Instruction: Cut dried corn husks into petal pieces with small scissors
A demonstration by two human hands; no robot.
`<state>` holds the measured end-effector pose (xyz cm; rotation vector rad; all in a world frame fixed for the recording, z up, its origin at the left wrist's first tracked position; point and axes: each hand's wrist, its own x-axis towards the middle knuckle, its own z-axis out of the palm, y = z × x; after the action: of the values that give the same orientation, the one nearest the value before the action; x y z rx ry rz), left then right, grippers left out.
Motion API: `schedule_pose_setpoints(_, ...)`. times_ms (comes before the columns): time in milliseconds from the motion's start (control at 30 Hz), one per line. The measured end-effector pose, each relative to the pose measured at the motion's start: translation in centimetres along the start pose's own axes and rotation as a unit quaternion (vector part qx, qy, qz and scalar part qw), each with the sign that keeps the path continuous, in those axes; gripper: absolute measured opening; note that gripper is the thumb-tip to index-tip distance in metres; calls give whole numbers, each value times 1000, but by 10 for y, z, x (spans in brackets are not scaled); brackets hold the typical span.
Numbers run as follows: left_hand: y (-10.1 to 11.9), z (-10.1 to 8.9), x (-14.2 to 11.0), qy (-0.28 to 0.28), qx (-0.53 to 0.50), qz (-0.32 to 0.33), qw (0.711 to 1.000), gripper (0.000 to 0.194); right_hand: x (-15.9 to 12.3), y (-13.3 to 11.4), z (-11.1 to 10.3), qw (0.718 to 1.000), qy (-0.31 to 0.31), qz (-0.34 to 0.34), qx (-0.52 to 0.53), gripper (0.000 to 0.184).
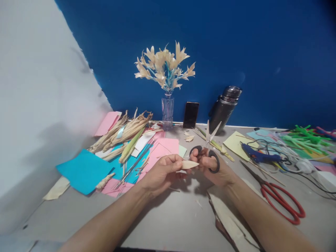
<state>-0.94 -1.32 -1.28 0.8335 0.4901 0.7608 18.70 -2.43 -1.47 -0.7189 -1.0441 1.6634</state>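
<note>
Between thumb and fingers, my left hand (168, 173) pinches a pale piece of corn husk (190, 164) cut to a pointed petal shape. Its tip points right, toward my other hand. My right hand (210, 166) has its fingers through the black handles of a pair of scissors (209, 134), whose blades stand apart and point up and away from me. Both hands are held close together over the middle of the table. A few husk scraps (189, 138) lie beyond them. Some of the right fingers are hidden behind the husk piece and handles.
Husk flowers (165, 66) stand in a clear vase (168, 110) by the blue wall, beside a phone (191, 114) and a thermos (225, 108). Dried husks (126, 131) and blue paper (84, 171) lie left. Right are a glue gun (259, 153) and red-handled scissors (280, 201).
</note>
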Motion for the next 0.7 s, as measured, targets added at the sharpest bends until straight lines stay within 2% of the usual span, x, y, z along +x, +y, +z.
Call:
schedule_pose_setpoints(100,1,-1,1,18,17,1,1000,23,0,-1,-1,999,8,-10,-33,50)
schedule_pose_setpoints(200,1,-1,1,28,43,-3,999,25,-1,-4,5,993,46,7,-105,37)
schedule_pose_setpoints(267,1,0,1,18,48,-6,999,27,-1,-5,10,992,45,21,-120,30)
schedule_pose_setpoints(367,0,1,0,-2,22,-8,1000,27,-2,-8,12,998,14,28,-60,29)
schedule_pose_setpoints(467,1,2,0,11,-1,0,1000,25,-2,-9,6,1000,17,19,6,30)
schedule_pose_setpoints(600,3,0,2,65,-4,9,998,27,1,-9,-6,998,57,-9,-7,38)
schedule_pose_setpoints(700,2,-1,4,85,16,19,996,28,2,-7,-6,998,53,-25,-29,50)
